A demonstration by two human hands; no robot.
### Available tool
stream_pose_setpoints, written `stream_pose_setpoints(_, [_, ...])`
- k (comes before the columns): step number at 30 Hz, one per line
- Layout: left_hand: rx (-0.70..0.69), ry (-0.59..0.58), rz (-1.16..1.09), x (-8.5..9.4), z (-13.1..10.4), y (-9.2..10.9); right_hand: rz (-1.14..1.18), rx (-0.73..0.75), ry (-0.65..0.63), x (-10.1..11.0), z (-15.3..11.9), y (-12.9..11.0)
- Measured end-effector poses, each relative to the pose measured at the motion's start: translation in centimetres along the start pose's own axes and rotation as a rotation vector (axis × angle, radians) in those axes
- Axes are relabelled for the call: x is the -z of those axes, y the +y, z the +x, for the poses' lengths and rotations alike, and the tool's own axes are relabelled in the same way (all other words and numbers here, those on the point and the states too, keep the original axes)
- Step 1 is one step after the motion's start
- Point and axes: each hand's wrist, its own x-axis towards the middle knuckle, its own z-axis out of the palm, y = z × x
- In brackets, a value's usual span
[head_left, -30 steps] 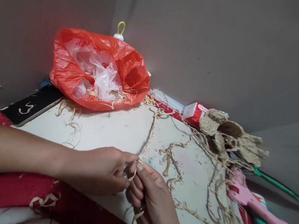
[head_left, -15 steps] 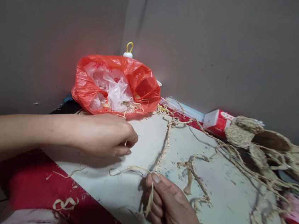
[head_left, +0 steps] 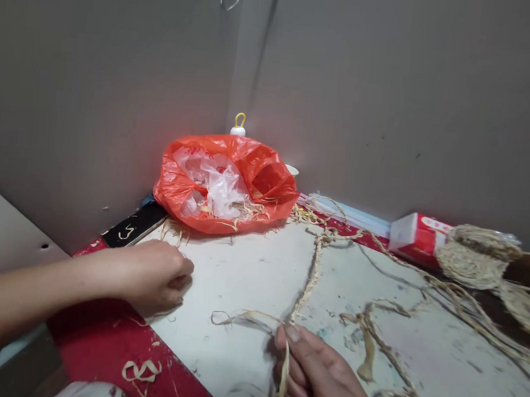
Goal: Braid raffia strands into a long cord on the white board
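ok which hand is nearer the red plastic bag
Left. The left hand rests on the board's near left edge, just below and left of the red plastic bag. The right hand pinches the braided straw cord farther toward the person.

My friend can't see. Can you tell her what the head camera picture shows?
A person's right hand pinches a pale braided straw cord on a scuffed white table; the left hand rests closed near the table's edge. A crumpled red plastic bag sits in the corner behind.
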Motion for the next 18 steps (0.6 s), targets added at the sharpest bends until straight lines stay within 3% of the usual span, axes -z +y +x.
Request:
stream_pose_setpoints(3, [-0.053,0.059,0.019,-1.4,0.0,0.2,-0.023,-0.002,-0.024,-0.1,-0.1,-0.1])
stream_pose_setpoints(5, [-0.110,0.088,-0.034,-1.3,-0.2,0.3,-0.023,-0.007,-0.030,-0.1,0.0,-0.1])
stream_pose_setpoints(9, [-0.224,0.182,-0.394,0.0,-1.2,0.8,-0.015,-0.012,-0.017,0.1,0.1,0.0])
stream_pose_setpoints(11, [-0.192,0.174,-0.655,0.5,-1.4,0.8,-0.017,-0.008,-0.007,0.1,0.1,0.1])
stream_pose_setpoints(15, [-0.073,0.025,-1.098,0.2,-0.5,0.0,-0.030,-0.006,0.009,0.2,0.0,0.2])
stream_pose_setpoints(18, [-0.039,0.101,-1.202,-0.2,0.5,-1.0,-0.029,0.000,0.009,0.2,0.1,0.3])
